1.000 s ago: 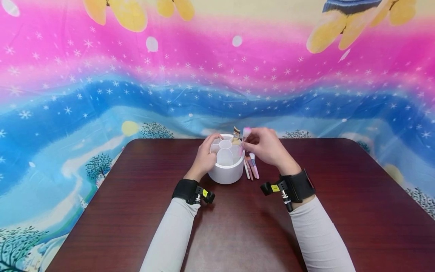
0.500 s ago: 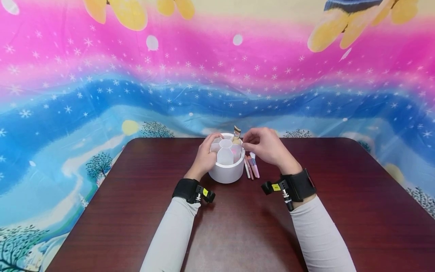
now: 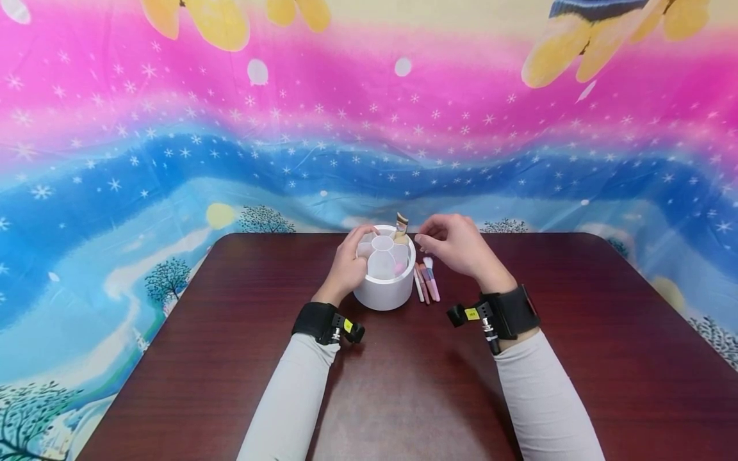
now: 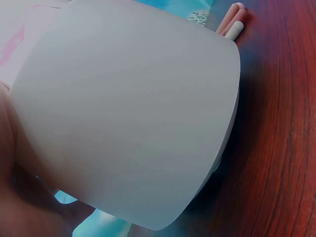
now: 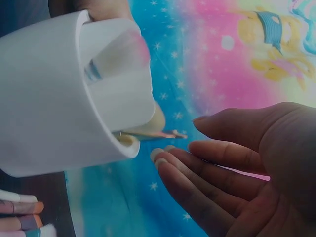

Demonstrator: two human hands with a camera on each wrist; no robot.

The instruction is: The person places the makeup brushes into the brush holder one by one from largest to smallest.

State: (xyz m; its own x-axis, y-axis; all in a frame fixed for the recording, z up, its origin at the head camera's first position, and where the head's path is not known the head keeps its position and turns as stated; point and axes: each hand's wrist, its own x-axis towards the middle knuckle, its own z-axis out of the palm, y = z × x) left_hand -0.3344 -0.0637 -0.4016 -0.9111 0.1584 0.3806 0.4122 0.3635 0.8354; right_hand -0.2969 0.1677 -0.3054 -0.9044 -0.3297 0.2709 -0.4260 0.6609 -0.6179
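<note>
A round white divided brush holder (image 3: pixel 383 296) stands on the table, its compartments around a central cup. My left hand (image 3: pixel 350 262) grips it at the left side and rim. In the right wrist view, a makeup brush (image 5: pixel 121 57) with white and pink bristles leans inside one compartment, slightly blurred. A gold-toned item (image 3: pixel 401 223) sticks up from the back right compartment, with a beige rounded piece (image 3: pixel 400 239) beside it. Just right of the rim is my right hand (image 3: pixel 455 243), fingers loosely bent and apart from the thumb, holding nothing.
Several makeup brushes (image 3: pixel 429 282) with pink and white handles lie close together on the table, right beside the holder. The dark reddish wooden table (image 3: pixel 242 358) ends at a patterned cloth backdrop (image 3: pixel 323 160) behind it.
The pink-tipped brush has gone from my right fingers down into the holder's front right compartment. My right hand has let go and drawn back slightly right. The left hand stays in place.
</note>
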